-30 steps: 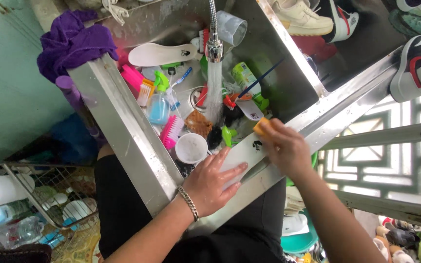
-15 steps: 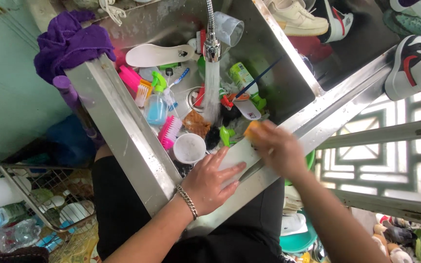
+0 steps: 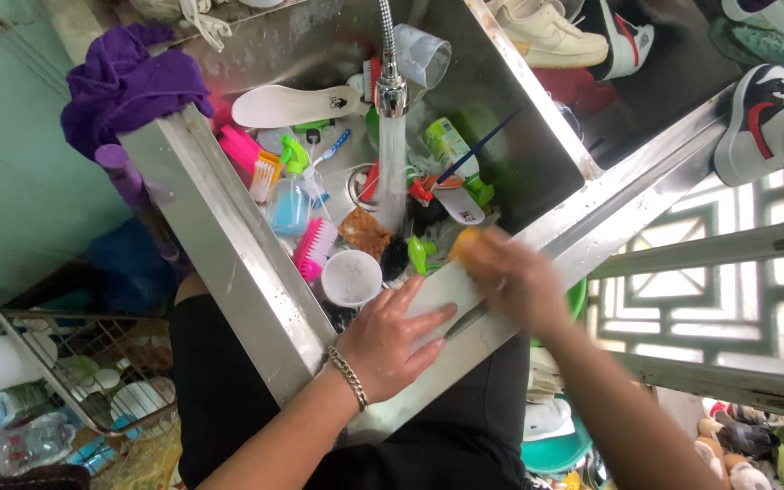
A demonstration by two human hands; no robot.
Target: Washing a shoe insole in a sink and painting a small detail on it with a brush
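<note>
A white shoe insole (image 3: pixel 436 292) lies along the front rim of the steel sink (image 3: pixel 229 263). My left hand (image 3: pixel 392 338), with a bracelet at the wrist, presses flat on the insole's near end. My right hand (image 3: pixel 512 279) is blurred and grips an orange sponge (image 3: pixel 463 245) against the insole's far end. Water runs from the faucet (image 3: pixel 390 86) into the basin just behind both hands.
The basin holds another white insole (image 3: pixel 292 104), a white cup (image 3: pixel 351 277), a pink brush (image 3: pixel 315 249), a blue spray bottle (image 3: pixel 290 201) and several small tools. A purple cloth (image 3: pixel 129 86) hangs at the sink's corner. Sneakers (image 3: pixel 773 118) sit to the right, a wire rack (image 3: pixel 74 363) lower left.
My right hand has slid left along the insole with the sponge and is now blurred. My left hand has stayed pressed on the insole.
</note>
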